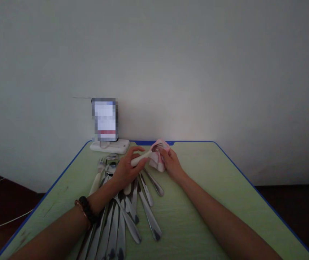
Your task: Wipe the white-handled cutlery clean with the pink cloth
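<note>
My left hand [127, 169] is closed around the white handle of a fork [145, 155], whose metal tines point right. My right hand [172, 164] grips a pink cloth [158, 157] bunched against the fork's tines. Both hands hover near the far middle of a green table [211, 202]. A dark bracelet sits on my left wrist. Under and in front of my left hand lies a pile of metal cutlery [133, 213], several spoons and knives fanned toward me.
A phone with a lit screen [105, 119] stands on a white stand [109, 146] at the table's far left edge, against a pale wall. The table has a blue rim [62, 173]. White cables run over the dark floor at the left.
</note>
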`<state>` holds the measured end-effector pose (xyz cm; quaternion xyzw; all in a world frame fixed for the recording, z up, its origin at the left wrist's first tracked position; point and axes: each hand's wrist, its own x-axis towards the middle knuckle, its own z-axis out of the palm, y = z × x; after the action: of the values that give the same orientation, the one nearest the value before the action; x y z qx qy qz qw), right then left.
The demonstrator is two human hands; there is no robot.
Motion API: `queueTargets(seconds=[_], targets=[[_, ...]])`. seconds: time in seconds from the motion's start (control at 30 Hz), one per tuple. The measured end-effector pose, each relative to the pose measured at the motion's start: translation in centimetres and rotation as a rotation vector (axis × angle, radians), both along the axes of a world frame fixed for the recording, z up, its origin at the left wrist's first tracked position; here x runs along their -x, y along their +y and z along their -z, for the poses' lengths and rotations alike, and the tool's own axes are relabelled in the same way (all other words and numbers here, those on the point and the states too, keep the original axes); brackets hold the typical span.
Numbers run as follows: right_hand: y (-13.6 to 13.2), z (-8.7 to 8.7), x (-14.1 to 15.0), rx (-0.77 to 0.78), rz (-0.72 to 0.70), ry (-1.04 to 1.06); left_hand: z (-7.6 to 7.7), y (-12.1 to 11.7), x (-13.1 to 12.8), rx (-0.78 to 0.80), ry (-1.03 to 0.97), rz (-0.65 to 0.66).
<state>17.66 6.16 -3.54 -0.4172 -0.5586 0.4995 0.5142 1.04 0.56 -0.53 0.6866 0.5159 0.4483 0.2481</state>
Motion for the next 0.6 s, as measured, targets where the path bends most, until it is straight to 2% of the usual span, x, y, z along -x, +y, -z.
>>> queueTargets(seconds=[0.17,0.6], targets=[[-0.10,-0.43,0.08,0.055,-0.073,0.011,-0.24,-0.05,0.01,-0.080,-0.036,-0.128],[-0.25,-0.80,-0.02,0.054,-0.071,0.026,-0.24,0.09,0.27,-0.028,-0.010,-0.123]])
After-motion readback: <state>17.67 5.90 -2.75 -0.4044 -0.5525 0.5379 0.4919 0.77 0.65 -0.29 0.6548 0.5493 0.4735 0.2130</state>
